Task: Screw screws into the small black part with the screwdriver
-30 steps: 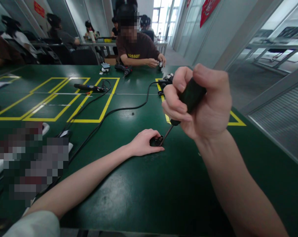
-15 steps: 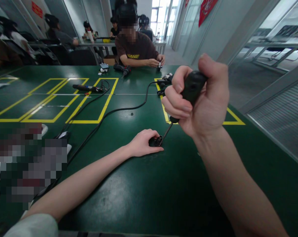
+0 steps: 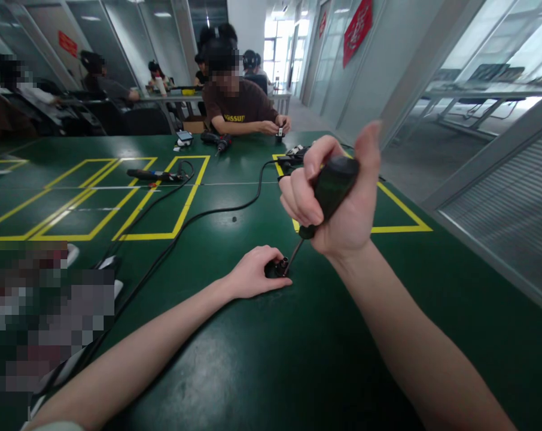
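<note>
Green table, screwdriver in right fingers

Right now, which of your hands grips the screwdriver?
The right hand, wrapped around the screwdriver; the left hand instead holds a small dark part.

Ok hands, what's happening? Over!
Left hand around small black part. Right hand gripping screwdriver, shaft angled down to part. Black cable beyond, clear of both hands.

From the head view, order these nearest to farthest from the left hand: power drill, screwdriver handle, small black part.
1. Small black part: held by the left hand.
2. Screwdriver handle: right side, in the right hand.
3. Power drill: near the far edge of the green table.
</note>
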Action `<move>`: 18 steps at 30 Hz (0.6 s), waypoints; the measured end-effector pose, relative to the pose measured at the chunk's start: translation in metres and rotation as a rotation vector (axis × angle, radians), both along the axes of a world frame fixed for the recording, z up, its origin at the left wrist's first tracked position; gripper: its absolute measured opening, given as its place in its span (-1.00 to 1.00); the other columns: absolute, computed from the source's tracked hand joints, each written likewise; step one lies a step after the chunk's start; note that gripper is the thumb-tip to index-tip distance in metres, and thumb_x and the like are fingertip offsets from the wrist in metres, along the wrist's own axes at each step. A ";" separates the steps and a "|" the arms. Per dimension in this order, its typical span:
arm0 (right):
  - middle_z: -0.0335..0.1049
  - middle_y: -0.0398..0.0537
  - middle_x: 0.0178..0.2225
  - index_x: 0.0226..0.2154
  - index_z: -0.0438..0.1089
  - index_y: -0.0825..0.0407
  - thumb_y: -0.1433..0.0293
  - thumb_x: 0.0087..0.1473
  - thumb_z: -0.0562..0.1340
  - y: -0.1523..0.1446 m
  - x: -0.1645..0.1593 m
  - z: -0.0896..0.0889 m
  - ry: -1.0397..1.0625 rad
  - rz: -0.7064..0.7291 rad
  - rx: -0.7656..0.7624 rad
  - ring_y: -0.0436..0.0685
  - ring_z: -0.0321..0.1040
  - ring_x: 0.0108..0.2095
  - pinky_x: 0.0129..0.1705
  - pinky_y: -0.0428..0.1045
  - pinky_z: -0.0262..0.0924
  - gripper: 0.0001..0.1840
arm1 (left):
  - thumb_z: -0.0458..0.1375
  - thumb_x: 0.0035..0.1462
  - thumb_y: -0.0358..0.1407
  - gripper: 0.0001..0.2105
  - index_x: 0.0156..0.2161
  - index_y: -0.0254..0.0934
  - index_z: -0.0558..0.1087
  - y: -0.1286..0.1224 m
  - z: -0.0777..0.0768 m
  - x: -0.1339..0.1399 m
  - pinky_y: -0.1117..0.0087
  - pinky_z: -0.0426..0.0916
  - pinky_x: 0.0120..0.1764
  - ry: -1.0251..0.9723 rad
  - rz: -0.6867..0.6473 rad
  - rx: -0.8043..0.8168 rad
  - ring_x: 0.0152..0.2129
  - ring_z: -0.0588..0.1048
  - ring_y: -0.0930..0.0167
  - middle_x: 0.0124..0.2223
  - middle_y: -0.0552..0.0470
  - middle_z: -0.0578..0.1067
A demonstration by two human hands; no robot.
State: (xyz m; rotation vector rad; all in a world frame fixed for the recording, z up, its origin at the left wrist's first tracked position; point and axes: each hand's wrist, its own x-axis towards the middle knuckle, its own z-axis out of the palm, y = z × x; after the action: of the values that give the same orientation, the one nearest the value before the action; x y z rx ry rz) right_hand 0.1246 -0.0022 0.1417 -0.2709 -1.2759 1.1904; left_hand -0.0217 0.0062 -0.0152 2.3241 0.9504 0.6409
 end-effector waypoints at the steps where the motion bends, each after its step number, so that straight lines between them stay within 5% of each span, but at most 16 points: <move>1: -0.09 -0.36 -0.82 -0.49 0.23 -0.10 -0.38 0.12 0.06 0.001 0.001 -0.003 0.008 -0.015 0.033 0.00 -0.25 -0.78 -0.69 -0.05 -0.25 -0.30 | 0.41 0.12 -0.04 -0.65 -0.19 -0.24 0.47 0.000 0.000 0.000 0.27 0.40 -0.10 0.002 0.001 -0.001 -0.28 0.50 0.31 -0.24 0.02 0.54; 7: 0.29 -0.33 -0.65 -0.37 0.28 -0.10 -0.03 0.29 0.24 0.005 0.004 -0.015 0.117 -0.045 0.144 -0.09 -0.12 -0.82 -0.76 -0.07 -0.32 -0.60 | 0.42 0.11 -0.07 -0.65 -0.18 -0.25 0.47 0.000 0.000 0.000 0.28 0.40 -0.13 0.005 0.005 0.000 -0.29 0.49 0.32 -0.23 0.02 0.54; 12: 0.25 -0.18 -0.56 -0.57 0.35 -0.03 0.22 0.32 0.20 0.007 0.001 -0.013 0.138 -0.207 0.231 -0.02 0.15 -0.64 -0.59 -0.04 -0.04 -0.57 | 0.43 0.10 -0.09 -0.66 -0.19 -0.25 0.48 -0.001 0.002 0.000 0.27 0.41 -0.12 0.002 0.010 -0.012 -0.29 0.50 0.32 -0.23 0.03 0.54; 15: 0.17 -0.18 -0.60 -0.59 0.39 -0.06 0.19 0.28 0.21 0.010 0.003 -0.016 0.103 -0.319 0.271 0.02 0.08 -0.61 -0.56 -0.01 -0.07 -0.57 | 0.44 0.09 -0.10 -0.67 -0.20 -0.25 0.47 -0.001 0.002 0.000 0.27 0.41 -0.12 -0.001 0.011 -0.014 -0.29 0.50 0.32 -0.24 0.03 0.54; 18: 0.24 -0.21 -0.59 -0.41 0.43 -0.13 0.11 0.26 0.26 0.008 0.012 -0.017 0.085 -0.396 0.216 0.04 0.11 -0.64 -0.59 0.00 -0.04 -0.73 | 0.43 0.09 -0.09 -0.66 -0.19 -0.25 0.48 -0.001 0.001 -0.001 0.26 0.41 -0.12 -0.002 0.010 -0.016 -0.29 0.50 0.32 -0.23 0.02 0.55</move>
State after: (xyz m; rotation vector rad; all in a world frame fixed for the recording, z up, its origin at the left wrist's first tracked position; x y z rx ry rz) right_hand 0.1363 0.0053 0.1242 -0.2943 -1.1979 0.7144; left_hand -0.0223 0.0054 -0.0142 2.3055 0.9633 0.6370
